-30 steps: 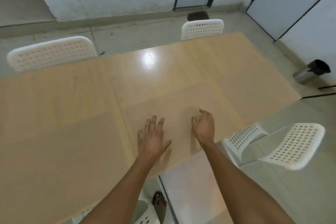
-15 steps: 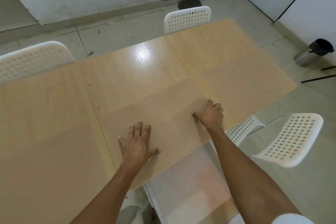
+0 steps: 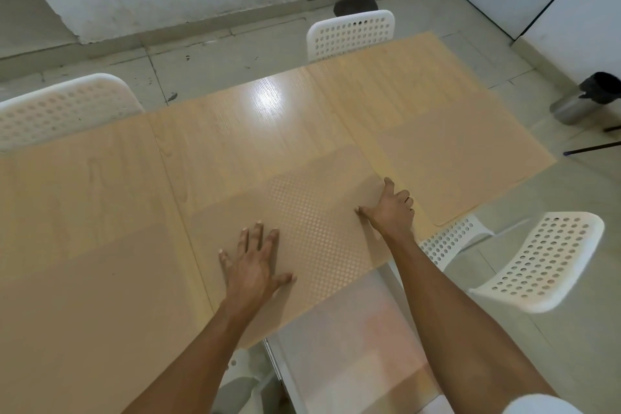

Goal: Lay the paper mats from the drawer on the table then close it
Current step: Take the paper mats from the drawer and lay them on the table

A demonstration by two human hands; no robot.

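pale wood-grain laminate covers the long counter (image 3: pixel 255 131), glossy enough to throw back a bright patch of ceiling light. several thin tan paper mats lie flat on it, rectangular with rounded corners; the middle mat (image 3: pixel 302 222) shows a fine dotted weave and reaches the near edge of the counter. the left hand (image 3: pixel 255 265) rests flat on this mat with fingers spread. the right hand (image 3: pixel 391 208) sits at the mat's right edge, fingers curled at the border, thumb on top. another mat (image 3: pixel 447 171) lies to the right, one more (image 3: pixel 84 296) to the left. white perforated plastic chairs (image 3: pixel 541 262) stand round the counter on a grey tiled floor (image 3: pixel 235 50), and a steel bin (image 3: pixel 584 101) stands by the white wall.
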